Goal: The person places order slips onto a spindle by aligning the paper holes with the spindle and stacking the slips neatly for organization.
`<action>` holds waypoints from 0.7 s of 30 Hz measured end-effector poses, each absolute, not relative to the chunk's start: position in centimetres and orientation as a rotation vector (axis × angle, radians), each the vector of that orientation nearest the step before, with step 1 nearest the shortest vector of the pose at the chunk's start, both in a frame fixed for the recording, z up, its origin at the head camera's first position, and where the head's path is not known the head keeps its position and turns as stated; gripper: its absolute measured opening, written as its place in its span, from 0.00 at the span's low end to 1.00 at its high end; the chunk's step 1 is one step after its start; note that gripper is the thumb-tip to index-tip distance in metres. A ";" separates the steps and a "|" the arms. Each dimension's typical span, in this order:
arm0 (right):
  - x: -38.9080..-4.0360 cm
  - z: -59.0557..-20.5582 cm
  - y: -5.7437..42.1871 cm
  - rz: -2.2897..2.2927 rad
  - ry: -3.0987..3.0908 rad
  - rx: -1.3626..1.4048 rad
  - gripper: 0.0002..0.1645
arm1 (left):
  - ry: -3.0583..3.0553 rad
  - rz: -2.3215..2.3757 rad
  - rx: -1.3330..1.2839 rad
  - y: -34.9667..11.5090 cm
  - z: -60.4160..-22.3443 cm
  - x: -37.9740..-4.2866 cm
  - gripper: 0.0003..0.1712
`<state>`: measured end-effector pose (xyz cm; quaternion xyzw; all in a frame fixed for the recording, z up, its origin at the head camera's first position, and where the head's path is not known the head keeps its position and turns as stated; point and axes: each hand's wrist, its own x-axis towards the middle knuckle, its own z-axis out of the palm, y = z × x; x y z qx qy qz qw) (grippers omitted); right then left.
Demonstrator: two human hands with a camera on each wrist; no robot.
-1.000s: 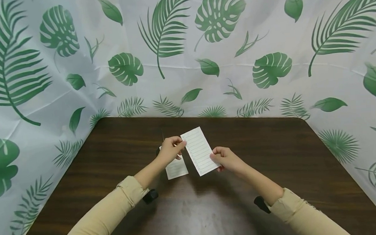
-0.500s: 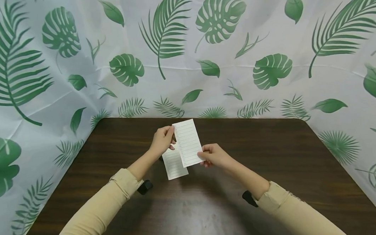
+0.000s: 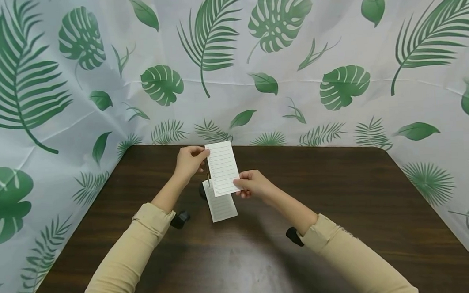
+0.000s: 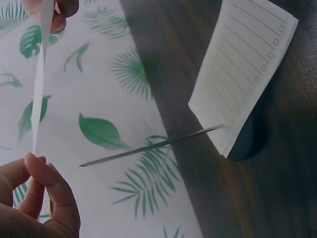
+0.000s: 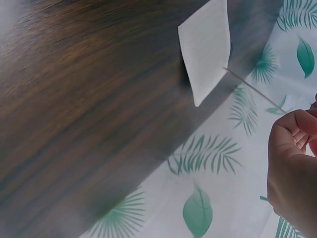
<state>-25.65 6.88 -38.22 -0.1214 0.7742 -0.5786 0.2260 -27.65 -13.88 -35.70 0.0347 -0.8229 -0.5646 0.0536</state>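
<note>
A white checklist sheet [image 3: 223, 164] with ruled lines and small boxes is held up between both hands. My left hand [image 3: 189, 162] pinches its upper left edge between thumb and fingers, while my right hand [image 3: 255, 183] pinches the lower right corner. Just beyond it stands a bill spike; its thin metal spike [image 4: 148, 147] is bare toward the pointed tip. Similar lined paper [image 4: 247, 59] is skewered low on the spike, close over the dark base [image 4: 243, 141]. Seen edge-on in the left wrist view, the held sheet [image 4: 38, 94] is apart from the spike tip.
The bill spike stands on a dark wooden table [image 3: 341, 203]. A white curtain [image 3: 287, 95] printed with green leaves hangs behind the table and along its sides. Black wrist devices [image 3: 180, 219] sit by both rolled sleeves.
Both hands have carried the sheet to the left and farther back, turning it more upright in the head view. It now overlaps the skewered paper. Both grips on it stay.
</note>
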 end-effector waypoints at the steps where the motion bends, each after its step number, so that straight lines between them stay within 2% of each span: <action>1: -25.7 -38.2 6.7 -1.594 2.132 -0.335 0.12 | -2.495 -1.725 0.116 -14.0 -35.8 -27.7 0.19; 13: -26.6 -39.2 5.7 -1.633 2.122 -0.306 0.09 | -2.480 -1.732 0.187 -14.3 -36.9 -28.4 0.17; 21: -26.8 -39.5 5.5 -1.627 2.133 -0.294 0.09 | -2.525 -1.704 0.190 -14.6 -37.8 -28.7 0.20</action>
